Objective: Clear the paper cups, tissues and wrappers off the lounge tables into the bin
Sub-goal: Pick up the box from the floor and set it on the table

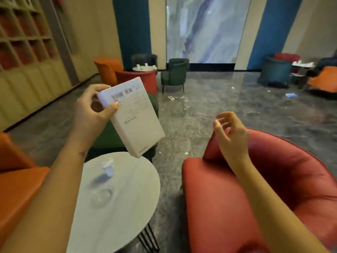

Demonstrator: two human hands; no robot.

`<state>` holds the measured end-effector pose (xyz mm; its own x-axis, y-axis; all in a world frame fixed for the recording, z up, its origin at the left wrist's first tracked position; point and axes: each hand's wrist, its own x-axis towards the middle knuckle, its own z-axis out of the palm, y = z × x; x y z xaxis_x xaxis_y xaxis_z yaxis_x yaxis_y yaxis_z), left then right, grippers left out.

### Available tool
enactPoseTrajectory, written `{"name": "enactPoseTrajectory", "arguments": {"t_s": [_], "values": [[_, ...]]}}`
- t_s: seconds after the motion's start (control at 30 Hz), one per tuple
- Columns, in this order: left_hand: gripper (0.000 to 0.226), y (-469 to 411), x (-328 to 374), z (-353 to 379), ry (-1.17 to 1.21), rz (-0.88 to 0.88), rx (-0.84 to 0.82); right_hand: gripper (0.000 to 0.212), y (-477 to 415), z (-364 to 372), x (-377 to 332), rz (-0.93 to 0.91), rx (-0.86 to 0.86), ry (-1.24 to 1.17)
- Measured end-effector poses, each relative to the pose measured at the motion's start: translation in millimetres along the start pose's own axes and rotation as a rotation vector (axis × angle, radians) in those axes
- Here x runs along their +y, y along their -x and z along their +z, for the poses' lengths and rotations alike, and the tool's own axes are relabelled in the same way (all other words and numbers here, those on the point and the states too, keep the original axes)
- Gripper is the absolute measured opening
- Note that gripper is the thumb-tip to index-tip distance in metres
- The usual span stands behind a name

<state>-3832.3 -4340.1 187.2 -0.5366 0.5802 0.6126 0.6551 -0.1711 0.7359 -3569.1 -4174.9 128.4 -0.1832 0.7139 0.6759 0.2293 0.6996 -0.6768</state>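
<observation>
Lounge setting: grey polished stone floor (218,110), with seating grouped round low tables.

Item 1. Round pale grey table (127,212), placed at lower centre between an orange upholstered seat (16,189) and a red upholstered armchair (255,201).

Item 2. Crumpled white tissue (108,167), left on the table near its far edge.

Item 3. Clear transparent object (102,196), set nearer the table's middle. It is too blurred to be identified.

Item 4. White rectangular cardboard box (135,117), printed on its face, held tilted in the air above the table's far edge. It is pinched at its upper corner by the left hand (91,114), with the thumb laid on the printed face and the fingers curled behind.

Item 5. Right hand (231,132), held well apart from the left, above the red armchair's backrest. Nothing is held in it, and its fingers are loosely bent.

Item 6. White paper scraps (171,98), scattered on the floor beyond the box. A flat blue item (291,95) is seen further right.

Item 7. Small round white table (145,68), located far back, on which white paper cups (146,65) are stood. A dark green armchair (175,73) is placed just beside it.

Item 8. Teal armchair (275,70), located at far right.
</observation>
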Motion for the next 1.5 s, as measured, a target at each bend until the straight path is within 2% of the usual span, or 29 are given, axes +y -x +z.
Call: {"name": "enactPoseTrajectory", "arguments": {"t_s": [0.17,0.3,0.7,0.87,1.1,1.23,1.37,1.5], "values": [[0.029,-38.7,-64.9,-56.2,-0.175,-0.046,0.127,0.017,-32.7,123.3,-8.4,-0.068,-0.134,-0.065],[0.033,-53.1,-121.4,-90.9,-0.264,-0.109,0.170,0.011,-43.5,209.2,-7.9,-0.080,-0.255,-0.084],[0.038,-14.5,-261.3,-137.4,-0.500,-0.474,0.313,0.023,-9.8,412.4,36.3,-0.104,-0.787,-0.139],[0.041,6.5,-313.9,-115.8,-0.536,-0.695,0.454,0.045,-0.7,503.7,75.0,-0.188,-1.126,-0.110],[0.039,37.6,-369.0,-57.0,-0.572,-1.027,0.687,0.074,31.1,605.7,138.4,-0.500,-1.489,-0.051],[0.040,50.3,-386.7,-27.9,-0.577,-1.127,0.754,0.083,58.9,639.9,172.0,-0.674,-1.584,0.050],[0.039,62.5,-400.9,-11.1,-0.604,-1.168,0.749,0.087,81.3,660.5,193.5,-0.828,-1.632,0.167],[0.038,70.8,-409.8,-1.8,-0.633,-1.208,0.718,0.077,94.0,660.9,203.9,-0.830,-1.622,0.143]]}}
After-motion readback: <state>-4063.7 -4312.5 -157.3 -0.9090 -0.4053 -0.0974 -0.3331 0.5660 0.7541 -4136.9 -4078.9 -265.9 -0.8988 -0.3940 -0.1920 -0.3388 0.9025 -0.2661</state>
